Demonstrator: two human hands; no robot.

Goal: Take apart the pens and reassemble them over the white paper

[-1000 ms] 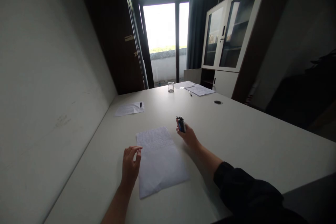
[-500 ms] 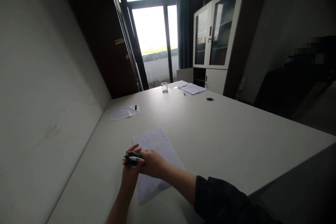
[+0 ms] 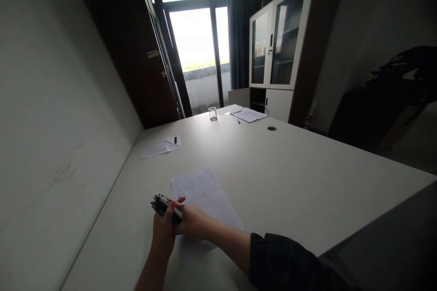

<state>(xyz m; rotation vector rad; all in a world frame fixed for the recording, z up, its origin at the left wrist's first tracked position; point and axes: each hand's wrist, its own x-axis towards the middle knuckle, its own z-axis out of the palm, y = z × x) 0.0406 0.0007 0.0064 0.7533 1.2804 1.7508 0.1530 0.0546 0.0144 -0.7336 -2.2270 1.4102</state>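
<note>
Pens (image 3: 161, 203) brought to left hand (image 3: 163, 233), writing (image 3: 194, 183) illegible

A: Light source?
B: 1 main: window (image 3: 193, 38), well beyond the grip, panes burnt white. Pale sheen on the table (image 3: 218, 143) between.
A: Shadows?
B: Soft, on the near side of left hand (image 3: 163, 232) and right hand (image 3: 194, 222). Far right of the grip, near black.
A: Sharpness?
B: Pens (image 3: 163, 201) in the grip dim, fine detail lost. Cabinet (image 3: 268, 86), beyond and rightward, leans with wide-angle distortion.
</note>
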